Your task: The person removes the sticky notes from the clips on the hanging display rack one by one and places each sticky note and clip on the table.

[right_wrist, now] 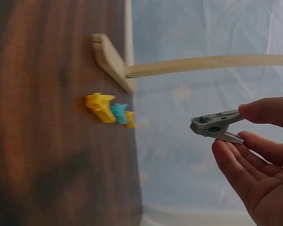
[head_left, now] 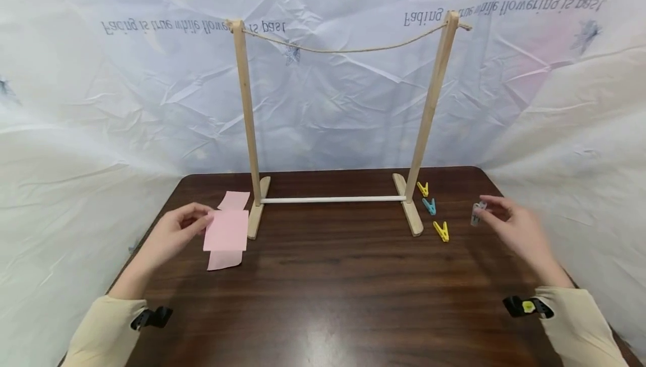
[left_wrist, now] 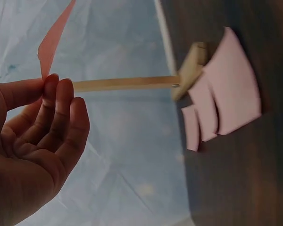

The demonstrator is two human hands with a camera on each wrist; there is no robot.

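My left hand (head_left: 174,231) pinches a square pink paper sheet (head_left: 227,231) by its edge, between thumb and forefinger. The sheet is held up over the table's left side. Under it lie several more pink sheets (left_wrist: 233,84), partly hidden by it in the head view. At the right, my right hand (head_left: 517,235) holds a grey clothespin (right_wrist: 214,125) above the table, thumb on one handle and fingers on the other. Two yellow clothespins (head_left: 441,231) and a blue one (head_left: 429,206) lie to the left of that hand.
A wooden frame stands at the back of the dark table (head_left: 323,277), with two posts (head_left: 247,92) on flat feet. A slack string (head_left: 343,51) joins the post tops, and a white rod (head_left: 333,200) joins them low down. Printed white cloth (head_left: 333,109) hangs behind.
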